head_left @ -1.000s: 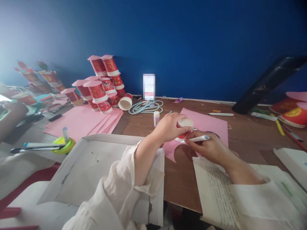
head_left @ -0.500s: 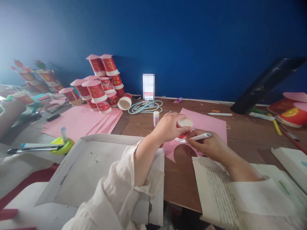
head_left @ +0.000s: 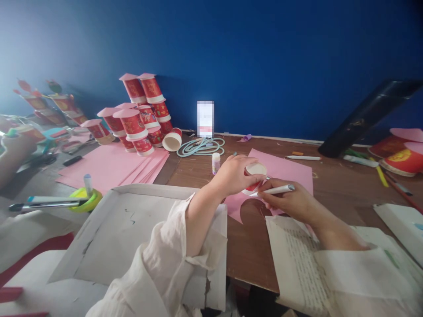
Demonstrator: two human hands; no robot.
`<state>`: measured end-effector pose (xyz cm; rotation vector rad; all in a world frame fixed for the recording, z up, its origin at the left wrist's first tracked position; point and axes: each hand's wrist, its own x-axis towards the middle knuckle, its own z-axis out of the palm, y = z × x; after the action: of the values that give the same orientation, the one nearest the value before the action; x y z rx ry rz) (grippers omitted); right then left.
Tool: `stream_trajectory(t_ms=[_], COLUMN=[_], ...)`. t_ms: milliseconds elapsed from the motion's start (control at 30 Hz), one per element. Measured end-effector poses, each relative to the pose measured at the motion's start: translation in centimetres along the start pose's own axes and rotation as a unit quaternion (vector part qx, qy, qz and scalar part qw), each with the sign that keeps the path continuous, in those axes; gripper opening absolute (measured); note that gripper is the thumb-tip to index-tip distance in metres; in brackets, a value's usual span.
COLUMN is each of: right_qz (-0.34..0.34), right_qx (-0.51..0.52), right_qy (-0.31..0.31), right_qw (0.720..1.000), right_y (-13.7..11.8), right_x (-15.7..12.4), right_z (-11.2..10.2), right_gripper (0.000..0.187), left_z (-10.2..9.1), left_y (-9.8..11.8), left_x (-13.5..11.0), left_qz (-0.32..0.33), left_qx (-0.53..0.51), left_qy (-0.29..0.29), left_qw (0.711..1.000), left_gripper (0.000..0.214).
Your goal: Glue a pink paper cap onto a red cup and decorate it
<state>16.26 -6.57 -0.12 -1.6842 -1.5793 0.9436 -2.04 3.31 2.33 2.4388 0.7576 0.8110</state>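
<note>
My left hand (head_left: 233,175) is closed around an upturned red paper cup (head_left: 254,176), pressing it onto a pink paper sheet (head_left: 284,169) on the brown table (head_left: 340,193). My right hand (head_left: 291,200) grips a white pen (head_left: 276,190) whose tip lies against the cup's base on the sheet. A round hole is cut out of the sheet's near edge, just below the cup.
Stacked red cups with pink lids (head_left: 139,116) stand at the back left behind a pile of pink paper (head_left: 115,167). A glue stick (head_left: 216,163), a coiled cable (head_left: 200,147), an open book (head_left: 307,259), a white cardboard lid (head_left: 132,233) and another person's hand (head_left: 15,152) surround me.
My right hand with the pen has slid slightly right and up along the cup's base. The left hand and cup have stayed in place.
</note>
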Motion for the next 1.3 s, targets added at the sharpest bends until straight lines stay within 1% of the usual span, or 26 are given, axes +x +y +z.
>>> stream_trajectory(t_ms=[100, 233, 400, 467, 600, 667, 867, 1133, 1300], right_qz=[-0.008, 0.003, -0.011, 0.009, 0.079, 0.094, 0.082, 0.097, 0.101], right_qx=[0.016, 0.023, 0.027, 0.018, 0.006, 0.006, -0.007, -0.024, -0.033], right_qy=[-0.005, 0.0, 0.003, 0.007, 0.005, 0.008, 0.011, 0.03, 0.036], right_qw=[1.0, 1.0, 1.0, 1.0, 0.997, 0.996, 0.997, 0.995, 0.994], right_y=[-0.2, -0.1, 0.1, -0.1, -1.0, -1.3, -1.3, -0.7, -0.1], right_x=[0.0, 0.0, 0.1, 0.0, -0.2, -0.2, -0.2, 0.1, 0.2], right_z=[0.0, 0.1, 0.0, -0.1, -0.2, -0.2, -0.1, -0.6, -1.1], right_gripper=[0.02, 0.019, 0.02, 0.021, 0.021, 0.02, 0.02, 0.023, 0.022], left_z=[0.0, 0.0, 0.0, 0.0, 0.1, 0.2, 0.1, -0.1, -0.2], left_y=[0.0, -0.1, -0.1, -0.2, -0.2, -0.2, -0.1, 0.1, 0.1], left_x=[0.0, -0.1, 0.0, 0.0, 0.0, 0.0, 0.0, 0.0, 0.0], left_qz=[0.001, -0.003, 0.005, 0.006, 0.007, 0.005, -0.005, -0.019, -0.008], left_qx=[0.003, 0.001, -0.007, -0.006, -0.006, -0.003, -0.003, -0.007, -0.005], left_qy=[-0.003, -0.004, -0.003, -0.004, 0.0, -0.001, -0.003, -0.01, -0.007], left_qw=[1.0, 1.0, 1.0, 1.0, 1.0, 1.0, 1.0, 1.0, 1.0], left_gripper=[0.034, 0.033, 0.034, 0.033, 0.036, 0.037, 0.037, 0.041, 0.039])
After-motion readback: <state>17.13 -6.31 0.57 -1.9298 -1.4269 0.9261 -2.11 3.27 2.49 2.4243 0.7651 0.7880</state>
